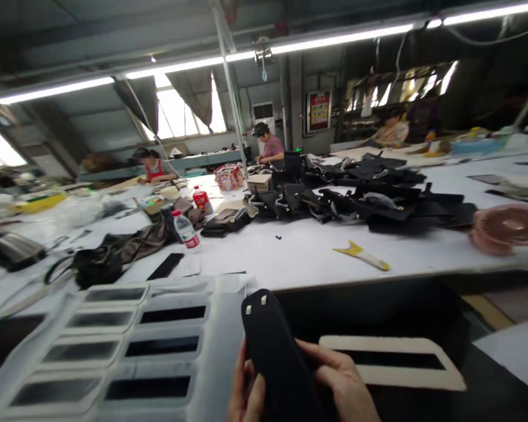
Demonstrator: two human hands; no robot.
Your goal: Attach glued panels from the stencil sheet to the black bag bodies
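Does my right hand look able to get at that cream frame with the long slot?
Probably yes: most of the cream frame lies uncovered just beside the right hand, though that hand would likely have to release the black panel first.

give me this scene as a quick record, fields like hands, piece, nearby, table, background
left hand: on the left side of the black piece
right hand: on its right side
black piece: long, rounded far end, two small pale marks there
right of piece: cream frame with a long slot
left of piece: rows of pale slotted frames
white table: pile of black items, yellow-and-white tool, capped bottle, pink fan
background: person in purple top
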